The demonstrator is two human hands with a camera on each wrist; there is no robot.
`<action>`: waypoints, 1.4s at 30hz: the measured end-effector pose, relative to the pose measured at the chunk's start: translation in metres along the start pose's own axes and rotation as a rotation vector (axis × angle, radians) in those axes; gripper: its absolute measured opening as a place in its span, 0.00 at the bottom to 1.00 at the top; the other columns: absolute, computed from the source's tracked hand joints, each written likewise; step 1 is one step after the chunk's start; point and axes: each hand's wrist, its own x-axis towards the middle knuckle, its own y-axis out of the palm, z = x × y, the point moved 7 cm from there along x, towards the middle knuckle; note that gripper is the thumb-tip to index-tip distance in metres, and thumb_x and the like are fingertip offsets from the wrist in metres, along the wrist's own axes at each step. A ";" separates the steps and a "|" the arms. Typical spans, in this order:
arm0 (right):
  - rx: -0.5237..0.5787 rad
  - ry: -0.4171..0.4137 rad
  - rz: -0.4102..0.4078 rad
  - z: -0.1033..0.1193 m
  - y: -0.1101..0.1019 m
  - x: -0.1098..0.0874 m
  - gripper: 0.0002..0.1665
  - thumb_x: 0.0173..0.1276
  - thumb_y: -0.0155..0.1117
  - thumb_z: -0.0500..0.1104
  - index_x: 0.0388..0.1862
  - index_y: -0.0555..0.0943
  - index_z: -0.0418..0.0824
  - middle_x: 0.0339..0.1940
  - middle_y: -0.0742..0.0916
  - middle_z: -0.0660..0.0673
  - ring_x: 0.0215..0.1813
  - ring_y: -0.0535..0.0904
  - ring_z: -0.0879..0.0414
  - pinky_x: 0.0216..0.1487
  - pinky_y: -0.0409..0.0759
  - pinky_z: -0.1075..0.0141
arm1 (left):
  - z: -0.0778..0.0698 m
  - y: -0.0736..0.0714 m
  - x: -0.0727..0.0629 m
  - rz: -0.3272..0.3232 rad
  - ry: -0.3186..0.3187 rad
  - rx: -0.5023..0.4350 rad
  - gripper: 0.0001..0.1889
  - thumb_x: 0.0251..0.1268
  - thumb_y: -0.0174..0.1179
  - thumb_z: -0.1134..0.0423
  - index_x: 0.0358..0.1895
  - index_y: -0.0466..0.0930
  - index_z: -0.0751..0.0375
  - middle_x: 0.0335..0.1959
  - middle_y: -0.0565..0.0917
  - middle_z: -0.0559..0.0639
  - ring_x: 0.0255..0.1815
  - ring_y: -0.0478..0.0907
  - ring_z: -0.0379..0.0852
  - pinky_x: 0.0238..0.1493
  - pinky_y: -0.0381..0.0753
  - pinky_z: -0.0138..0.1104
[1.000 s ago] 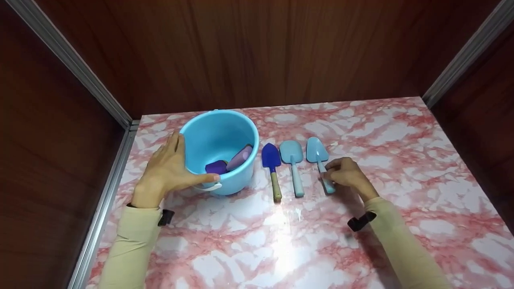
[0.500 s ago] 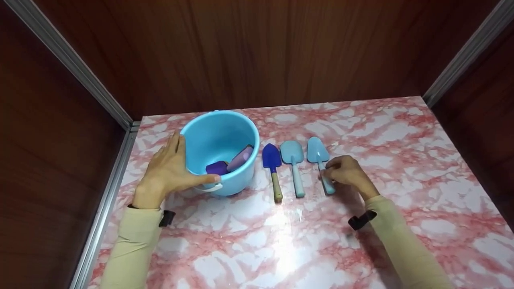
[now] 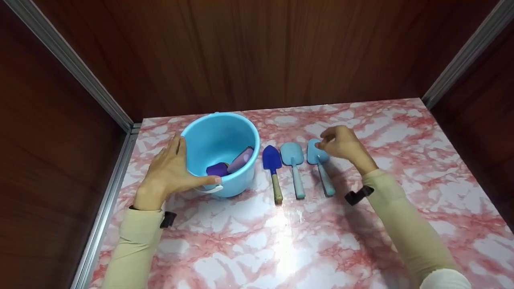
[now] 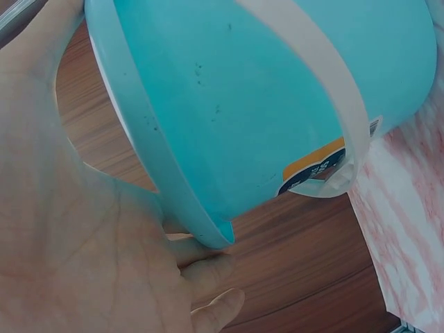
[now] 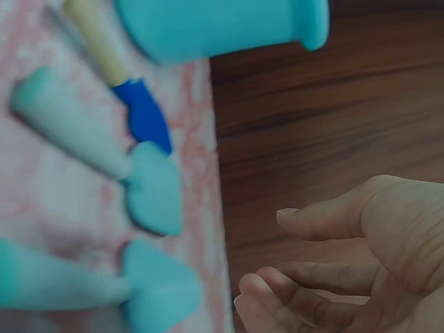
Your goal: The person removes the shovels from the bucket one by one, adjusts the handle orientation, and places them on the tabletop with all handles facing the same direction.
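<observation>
My left hand (image 3: 164, 174) rests against the left and front rim of a light blue bucket (image 3: 237, 182). Its fingers and thumb are spread and fairly straight, as the left wrist view also shows. Over the blade of the rightmost light blue trowel (image 3: 326, 180) hovers my right hand (image 3: 343, 144). In the right wrist view its thumb and loosely bent fingers (image 5: 305, 295) hold nothing. To the left lie a square-bladed light blue trowel (image 3: 297, 176) and a dark blue trowel (image 3: 272, 157) with a wooden handle. Inside the bucket are a dark purple object (image 3: 217, 169) and a lilac one (image 3: 241, 159), their kinds unclear.
The pink-and-white marbled tabletop (image 3: 241, 249) meets a dark wooden panel (image 3: 261, 56) at the back. Metal rails (image 3: 106, 208) run along the side panels. A white handle (image 3: 211, 190) hangs at the bucket's front.
My right hand has left the rightmost trowel's handle and risen forward, over its blade. The trowel stays on the table. My left hand keeps its place on the bucket.
</observation>
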 end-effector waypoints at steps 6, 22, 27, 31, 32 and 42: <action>-0.035 -0.044 0.019 0.038 -0.004 0.012 0.24 0.72 0.72 0.45 0.61 0.85 0.32 0.51 0.90 0.35 0.49 0.85 0.43 0.49 0.86 0.51 | -0.002 0.000 0.000 -0.009 0.006 -0.013 0.85 0.34 0.67 0.11 0.89 0.30 0.56 0.88 0.45 0.64 0.85 0.49 0.74 0.79 0.55 0.74; -0.097 -0.288 0.119 0.172 0.025 0.027 0.23 0.75 0.71 0.44 0.65 0.84 0.36 0.57 0.89 0.37 0.56 0.89 0.44 0.53 0.92 0.52 | 0.003 0.000 -0.001 0.010 -0.013 -0.016 0.86 0.34 0.67 0.10 0.89 0.28 0.56 0.89 0.41 0.63 0.86 0.47 0.75 0.79 0.55 0.74; -0.120 -0.372 0.145 0.194 0.045 0.026 0.24 0.75 0.71 0.42 0.66 0.84 0.34 0.58 0.90 0.35 0.58 0.89 0.43 0.54 0.92 0.51 | 0.000 0.000 0.001 0.014 -0.008 0.003 0.87 0.33 0.65 0.09 0.88 0.28 0.58 0.89 0.42 0.64 0.85 0.49 0.76 0.79 0.57 0.73; -0.158 -0.405 0.164 0.208 0.063 0.024 0.25 0.76 0.71 0.42 0.68 0.83 0.36 0.61 0.89 0.36 0.61 0.88 0.42 0.55 0.91 0.52 | 0.000 0.001 0.001 0.014 -0.007 -0.001 0.87 0.33 0.64 0.08 0.89 0.29 0.58 0.88 0.45 0.64 0.84 0.52 0.75 0.78 0.59 0.73; -0.175 -0.418 0.165 0.211 0.067 0.023 0.26 0.76 0.71 0.43 0.69 0.83 0.36 0.62 0.89 0.36 0.62 0.88 0.42 0.55 0.91 0.51 | 0.000 0.001 0.000 0.013 -0.007 -0.004 0.87 0.33 0.64 0.08 0.89 0.29 0.58 0.88 0.45 0.64 0.84 0.52 0.75 0.78 0.60 0.73; -0.338 -0.550 0.203 0.248 0.114 0.018 0.27 0.74 0.73 0.42 0.69 0.83 0.34 0.63 0.88 0.34 0.62 0.88 0.40 0.60 0.89 0.48 | 0.000 0.000 0.000 0.014 -0.004 -0.007 0.86 0.34 0.62 0.07 0.88 0.27 0.58 0.89 0.44 0.63 0.84 0.54 0.75 0.78 0.60 0.71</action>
